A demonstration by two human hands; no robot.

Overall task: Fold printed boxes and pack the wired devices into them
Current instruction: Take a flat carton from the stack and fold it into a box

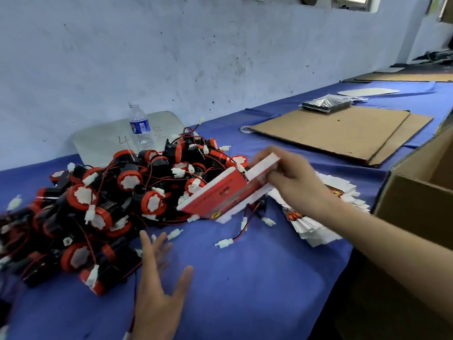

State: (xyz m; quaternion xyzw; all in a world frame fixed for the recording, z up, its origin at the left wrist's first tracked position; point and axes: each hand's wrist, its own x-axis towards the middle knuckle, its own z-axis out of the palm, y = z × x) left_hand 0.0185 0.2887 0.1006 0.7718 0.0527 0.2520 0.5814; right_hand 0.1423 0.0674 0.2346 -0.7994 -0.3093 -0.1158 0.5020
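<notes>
1. Blue-clothed desk (245,278): one open brown corrugated carton (416,204) at its right edge, two flat brown cardboard sheets (331,136) toward the far right corner.
2. Heap of black-and-red round wired devices (110,192) at the left end. Dozens, can't count em.
3. One red-and-white printed box (220,195), looks flat, tilted mid-desk against the heap. Right hand (294,177) pinches its upper end; left hand (159,278) hovers by the front edge, fingers wide, empty. I'd bring it in and squeeze the creases square before tucking flaps.
4. One clear plastic water bottle (140,126), far edge.
</notes>
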